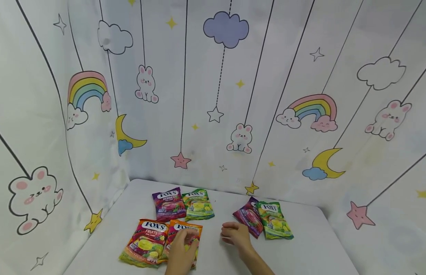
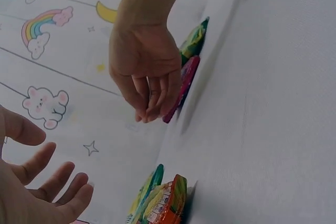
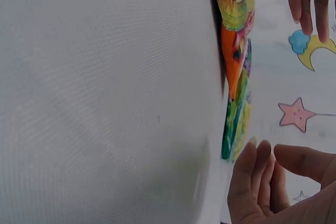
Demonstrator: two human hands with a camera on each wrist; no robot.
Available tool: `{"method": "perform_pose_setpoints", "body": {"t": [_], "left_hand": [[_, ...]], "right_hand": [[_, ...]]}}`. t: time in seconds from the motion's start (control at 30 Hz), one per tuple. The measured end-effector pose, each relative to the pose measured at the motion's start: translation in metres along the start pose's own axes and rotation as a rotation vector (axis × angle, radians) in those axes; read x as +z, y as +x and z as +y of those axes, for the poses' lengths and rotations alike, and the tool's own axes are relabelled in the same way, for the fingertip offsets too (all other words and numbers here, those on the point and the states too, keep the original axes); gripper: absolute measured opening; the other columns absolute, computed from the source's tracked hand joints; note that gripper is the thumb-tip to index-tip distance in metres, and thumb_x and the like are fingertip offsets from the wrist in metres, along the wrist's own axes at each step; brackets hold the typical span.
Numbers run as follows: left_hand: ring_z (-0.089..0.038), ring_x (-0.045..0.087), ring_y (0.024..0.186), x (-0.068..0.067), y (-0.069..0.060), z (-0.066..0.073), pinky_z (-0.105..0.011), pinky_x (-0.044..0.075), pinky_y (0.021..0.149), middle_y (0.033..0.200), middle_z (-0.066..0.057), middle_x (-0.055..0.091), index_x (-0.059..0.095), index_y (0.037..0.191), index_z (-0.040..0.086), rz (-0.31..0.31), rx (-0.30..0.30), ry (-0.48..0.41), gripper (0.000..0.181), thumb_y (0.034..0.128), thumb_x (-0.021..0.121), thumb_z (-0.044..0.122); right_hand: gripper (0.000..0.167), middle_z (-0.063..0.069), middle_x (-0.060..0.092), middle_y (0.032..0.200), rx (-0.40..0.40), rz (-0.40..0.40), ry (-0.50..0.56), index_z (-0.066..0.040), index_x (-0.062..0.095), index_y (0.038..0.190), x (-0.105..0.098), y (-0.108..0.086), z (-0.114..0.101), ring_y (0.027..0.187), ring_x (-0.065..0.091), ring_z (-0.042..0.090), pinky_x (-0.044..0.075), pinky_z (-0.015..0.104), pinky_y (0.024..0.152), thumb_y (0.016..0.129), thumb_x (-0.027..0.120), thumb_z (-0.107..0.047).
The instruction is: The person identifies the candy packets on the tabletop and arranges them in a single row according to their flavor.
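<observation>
- Left hand (image 1: pixel 182 248): reaches in from the near side, left of the table's middle, wrist raised and the hand in front of the inner fruit candy bag (image 1: pixel 175 227). Fingers spread and softly bent, thumb well apart from them; they grasp nothing (the left wrist view shows bare space between them).
- Right hand (image 1: pixel 237 236): comes in from the near side, turned leftward over the middle of the table (image 1: pixel 216 261). Fingers loosely bent close together, thumb near their tips; nothing is held, and the purple bag (image 1: pixel 250 218) lies just beyond.
- Outer fruit candy bag (image 1: pixel 145 244): face up near the table's left edge, beside the inner one.
- Berry bag (image 1: pixel 169 206) and green bag (image 1: pixel 198 206): side by side toward the table's far left corner.
- Second green bag (image 1: pixel 275 222): toward the right edge, against the purple bag, both face up.
- Printed cloth (image 1: pixel 213 76): hangs beyond the far edge.
</observation>
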State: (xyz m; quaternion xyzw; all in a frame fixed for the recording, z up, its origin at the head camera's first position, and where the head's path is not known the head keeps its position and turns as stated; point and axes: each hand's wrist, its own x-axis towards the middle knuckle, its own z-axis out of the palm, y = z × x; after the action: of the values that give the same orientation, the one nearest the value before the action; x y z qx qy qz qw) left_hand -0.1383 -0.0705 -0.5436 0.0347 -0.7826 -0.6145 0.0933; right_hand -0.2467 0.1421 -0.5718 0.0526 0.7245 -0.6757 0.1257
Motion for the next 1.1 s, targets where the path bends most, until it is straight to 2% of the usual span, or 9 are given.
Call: {"method": "perform_pose_setpoints", "body": {"t": [0.23, 0.4, 0.57, 0.73, 0.9, 1.0, 1.1], "left_hand": [[-0.030, 0.063, 0.113, 0.007, 0.010, 0.001, -0.050, 0.055, 0.095, 0.121, -0.006, 0.064, 0.068, 0.111, 0.012, -0.092, -0.010, -0.010, 0.014, 0.0972, 0.069, 0.016], [-0.029, 0.063, 0.112, 0.016, 0.017, 0.004, -0.048, 0.055, 0.095, 0.118, -0.005, 0.064, 0.067, 0.111, 0.012, -0.142, 0.033, 0.003, 0.014, 0.0981, 0.068, 0.015], [-0.024, 0.064, 0.110, 0.028, 0.023, 0.009, -0.047, 0.056, 0.095, 0.115, -0.003, 0.064, 0.067, 0.110, 0.013, -0.183, 0.050, 0.000, 0.012, 0.0981, 0.068, 0.014], [-0.019, 0.065, 0.106, 0.040, 0.030, 0.011, -0.039, 0.057, 0.092, 0.112, -0.001, 0.067, 0.068, 0.109, 0.014, -0.218, 0.081, -0.002, 0.010, 0.0982, 0.068, 0.015], [-0.020, 0.067, 0.105, 0.047, 0.036, 0.010, -0.034, 0.057, 0.089, 0.112, -0.005, 0.070, 0.069, 0.110, 0.009, -0.238, 0.116, -0.016, 0.014, 0.0975, 0.067, 0.014], [-0.021, 0.067, 0.105, 0.049, 0.038, 0.010, -0.034, 0.056, 0.089, 0.113, -0.008, 0.071, 0.069, 0.112, 0.006, -0.253, 0.115, -0.022, 0.016, 0.0981, 0.066, 0.013], [-0.021, 0.066, 0.106, 0.053, 0.041, 0.009, -0.034, 0.056, 0.088, 0.114, -0.009, 0.071, 0.069, 0.113, 0.005, -0.267, 0.101, -0.028, 0.017, 0.0984, 0.065, 0.013]], "right_hand": [[0.032, 0.023, 0.073, 0.108, -0.013, 0.037, 0.022, 0.011, 0.066, 0.122, -0.016, 0.002, -0.001, 0.087, 0.074, 0.021, 0.063, 0.040, 0.082, 0.092, 0.073, 0.001], [0.031, 0.019, 0.074, 0.103, -0.050, 0.075, 0.031, 0.011, 0.067, 0.120, -0.028, 0.001, -0.003, 0.088, 0.074, 0.022, 0.063, 0.041, 0.081, 0.092, 0.074, 0.001], [0.027, 0.019, 0.074, 0.101, -0.091, 0.133, 0.014, 0.011, 0.068, 0.116, -0.041, 0.001, -0.007, 0.087, 0.073, 0.025, 0.063, 0.043, 0.081, 0.091, 0.074, 0.002], [0.024, 0.022, 0.074, 0.102, -0.100, 0.203, -0.023, 0.009, 0.070, 0.114, -0.055, 0.001, -0.012, 0.085, 0.073, 0.023, 0.063, 0.040, 0.079, 0.092, 0.073, 0.001], [0.029, 0.017, 0.074, 0.100, -0.098, 0.277, -0.077, 0.010, 0.069, 0.118, -0.073, 0.002, -0.013, 0.084, 0.070, 0.019, 0.062, 0.034, 0.077, 0.092, 0.075, -0.001], [0.028, 0.011, 0.074, 0.100, -0.110, 0.336, -0.171, 0.005, 0.071, 0.117, -0.084, 0.004, -0.011, 0.086, 0.067, 0.018, 0.058, 0.029, 0.073, 0.091, 0.076, -0.005], [0.027, 0.011, 0.074, 0.102, -0.139, 0.379, -0.252, 0.002, 0.073, 0.116, -0.096, 0.005, -0.009, 0.088, 0.066, 0.019, 0.056, 0.027, 0.071, 0.091, 0.076, -0.008]]}}
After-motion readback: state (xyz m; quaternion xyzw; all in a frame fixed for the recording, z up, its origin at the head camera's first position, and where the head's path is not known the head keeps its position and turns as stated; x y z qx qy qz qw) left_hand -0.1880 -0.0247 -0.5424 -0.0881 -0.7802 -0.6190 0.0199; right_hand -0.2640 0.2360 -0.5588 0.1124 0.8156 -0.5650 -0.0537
